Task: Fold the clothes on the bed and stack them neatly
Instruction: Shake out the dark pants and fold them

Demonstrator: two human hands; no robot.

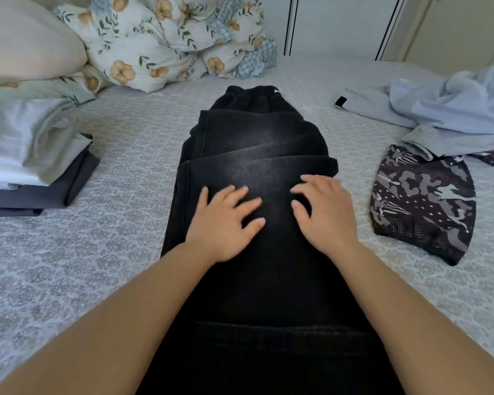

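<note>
Grey patterned bedcover [103, 252] fills the frame, and at the left edge sits a stack of folded clothes [32, 163], pale garments on top of a dark grey one. Behind it, in the upper left, lie a cream pillow [26, 41] and a bunched floral duvet [169, 38]. Down the centre run the black jeans [257, 143], their long axis going from the bottom of the frame towards the top, waistband at the far end and legs folded back on themselves. The left hand [226, 223] rests flat on the denim with fingers spread; just right of it the right hand [322, 212] also presses the fabric, fingers apart and slightly bent. At the right lie a camouflage garment [422, 203] and, above it, a crumpled light-blue garment [451, 109].
</note>
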